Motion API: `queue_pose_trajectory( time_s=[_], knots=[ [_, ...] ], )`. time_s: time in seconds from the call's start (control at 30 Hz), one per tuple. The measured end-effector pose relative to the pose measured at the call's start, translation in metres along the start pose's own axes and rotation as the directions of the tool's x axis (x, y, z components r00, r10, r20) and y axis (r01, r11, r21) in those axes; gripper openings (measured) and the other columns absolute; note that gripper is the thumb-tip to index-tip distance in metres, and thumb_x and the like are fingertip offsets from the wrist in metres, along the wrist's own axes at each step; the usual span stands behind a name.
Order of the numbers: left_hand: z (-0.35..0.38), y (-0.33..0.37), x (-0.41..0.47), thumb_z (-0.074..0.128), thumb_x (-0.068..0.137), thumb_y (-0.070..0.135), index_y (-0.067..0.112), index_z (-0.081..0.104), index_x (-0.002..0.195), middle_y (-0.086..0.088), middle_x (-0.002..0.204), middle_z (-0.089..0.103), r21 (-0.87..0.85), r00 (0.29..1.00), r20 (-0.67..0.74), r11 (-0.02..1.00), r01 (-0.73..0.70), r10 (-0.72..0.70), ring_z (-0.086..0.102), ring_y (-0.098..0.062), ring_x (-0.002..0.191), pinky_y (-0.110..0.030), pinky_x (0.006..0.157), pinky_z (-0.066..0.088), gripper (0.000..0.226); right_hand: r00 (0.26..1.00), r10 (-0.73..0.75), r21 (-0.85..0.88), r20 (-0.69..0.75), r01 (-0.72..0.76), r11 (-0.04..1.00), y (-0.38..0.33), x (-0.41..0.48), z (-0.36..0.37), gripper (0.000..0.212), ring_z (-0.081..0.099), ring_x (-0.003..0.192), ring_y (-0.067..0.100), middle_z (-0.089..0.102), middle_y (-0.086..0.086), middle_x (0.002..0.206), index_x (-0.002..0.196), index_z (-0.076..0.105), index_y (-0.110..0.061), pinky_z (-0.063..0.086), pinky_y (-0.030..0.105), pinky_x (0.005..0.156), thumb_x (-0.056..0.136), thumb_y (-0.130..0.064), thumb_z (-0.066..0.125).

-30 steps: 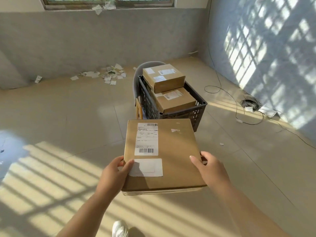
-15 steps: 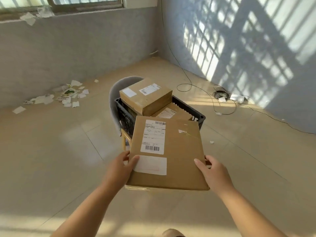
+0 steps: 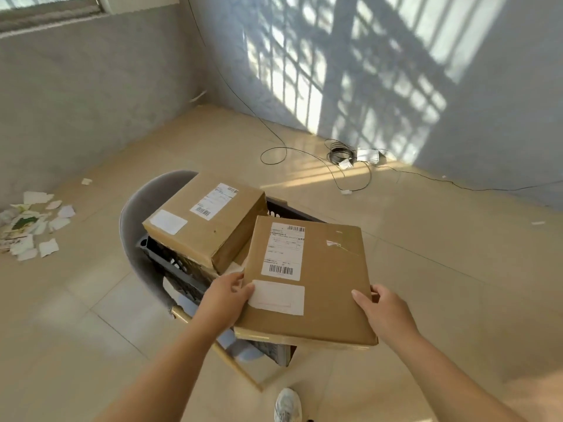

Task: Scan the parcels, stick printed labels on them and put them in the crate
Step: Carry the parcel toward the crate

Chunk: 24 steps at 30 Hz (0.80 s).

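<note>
I hold a flat brown cardboard parcel with both hands, above the right half of a black plastic crate. It bears a printed barcode label and a plain white label near its front left corner. My left hand grips its left front edge, thumb on top by the white label. My right hand grips the right front edge. A thicker brown parcel with two labels lies in the crate at its left, sticking up over the rim. Most of the crate is hidden under the parcels.
The crate sits on a grey chair with wooden legs. Torn paper scraps litter the floor at far left. Black cables and a white adapter lie by the right wall. My shoe shows at the bottom.
I have stepped up to the crate, which is now just below me. The flat parcel has moved forward and now hovers over the crate's right side, covering the lower parcel there.
</note>
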<state>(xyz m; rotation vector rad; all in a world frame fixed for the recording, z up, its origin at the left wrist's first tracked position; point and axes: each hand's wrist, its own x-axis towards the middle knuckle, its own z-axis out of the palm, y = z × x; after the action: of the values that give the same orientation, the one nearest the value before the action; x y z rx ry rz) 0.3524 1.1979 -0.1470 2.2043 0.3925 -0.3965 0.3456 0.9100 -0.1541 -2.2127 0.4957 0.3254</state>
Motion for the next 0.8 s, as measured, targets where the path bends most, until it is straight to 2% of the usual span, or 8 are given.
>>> queue_pose_trajectory(
  time_s=[0.07,0.23,0.37,0.47,0.57,0.67,0.8],
  knots=[
    [-0.006,0.001,0.025,0.049,0.092,0.043,0.025,0.05,0.133,0.002,0.11,0.061,0.06,0.999,0.039,0.998,-0.014,0.012,0.061,-0.013,0.092,-0.028,0.074,0.05,0.045,0.999,0.039,-0.015,0.004,-0.039,0.999,-0.008,0.011,0.005,0.031,0.062,0.087,0.017,0.066,-0.004,0.1,0.111,0.062,-0.017,0.043,0.028,0.066,0.091,-0.04,0.058],
    [-0.013,0.01,0.065,0.052,0.092,0.037,0.021,0.042,0.139,-0.001,0.129,0.054,0.221,0.996,0.085,0.974,-0.038,0.02,0.058,-0.017,0.102,-0.028,0.083,0.05,0.051,0.989,0.144,-0.029,0.013,-0.144,0.989,-0.024,0.028,0.019,0.034,0.062,0.091,0.019,0.064,-0.001,0.104,0.113,0.057,-0.015,0.048,0.031,0.072,0.091,-0.041,0.055],
    [-0.021,0.013,0.087,0.059,0.09,0.031,0.018,0.045,0.131,-0.001,0.124,0.055,0.287,0.996,0.068,0.955,-0.077,0.06,0.054,-0.015,0.095,-0.029,0.083,0.049,0.046,0.983,0.185,-0.018,-0.017,-0.186,0.982,-0.041,0.032,0.036,0.033,0.057,0.093,0.021,0.06,0.004,0.11,0.114,0.05,-0.012,0.043,0.031,0.073,0.092,-0.037,0.056],
    [-0.029,0.014,0.1,0.056,0.092,0.026,0.013,0.048,0.131,-0.004,0.131,0.047,0.349,0.985,0.106,0.923,-0.162,0.133,0.053,-0.019,0.104,-0.03,0.091,0.044,0.042,0.98,0.195,0.002,-0.049,-0.195,0.981,-0.054,0.032,0.05,0.037,0.054,0.093,0.021,0.058,0.007,0.116,0.119,0.046,-0.009,0.04,0.029,0.074,0.092,-0.031,0.058],
    [-0.038,0.011,0.113,0.052,0.094,0.026,0.01,0.051,0.128,-0.005,0.135,0.043,0.463,0.976,0.142,0.86,-0.213,0.165,0.047,-0.024,0.115,-0.032,0.098,0.041,0.038,0.978,0.205,0.007,-0.035,-0.205,0.979,-0.067,0.03,0.064,0.04,0.055,0.101,0.023,0.056,0.008,0.121,0.125,0.042,-0.008,0.039,0.027,0.077,0.093,-0.026,0.057],
    [-0.045,0.003,0.122,0.048,0.094,0.033,0.014,0.05,0.13,-0.003,0.139,0.042,0.599,0.962,0.211,0.755,-0.267,0.172,0.035,-0.026,0.126,-0.033,0.105,0.029,0.041,0.977,0.212,0.008,0.002,-0.212,0.977,-0.074,0.024,0.076,0.042,0.056,0.109,0.023,0.056,0.005,0.125,0.128,0.042,-0.011,0.046,0.031,0.086,0.092,-0.023,0.059],
    [-0.048,-0.005,0.121,0.05,0.092,0.035,0.014,0.048,0.133,-0.001,0.141,0.038,0.566,0.943,0.28,0.763,-0.313,0.179,0.034,-0.026,0.125,-0.034,0.104,0.033,0.046,0.976,0.203,-0.007,0.077,-0.203,0.979,-0.077,0.014,0.073,0.045,0.056,0.111,0.019,0.057,0.0,0.129,0.13,0.045,-0.017,0.046,0.031,0.092,0.09,-0.029,0.061]
  ],
)
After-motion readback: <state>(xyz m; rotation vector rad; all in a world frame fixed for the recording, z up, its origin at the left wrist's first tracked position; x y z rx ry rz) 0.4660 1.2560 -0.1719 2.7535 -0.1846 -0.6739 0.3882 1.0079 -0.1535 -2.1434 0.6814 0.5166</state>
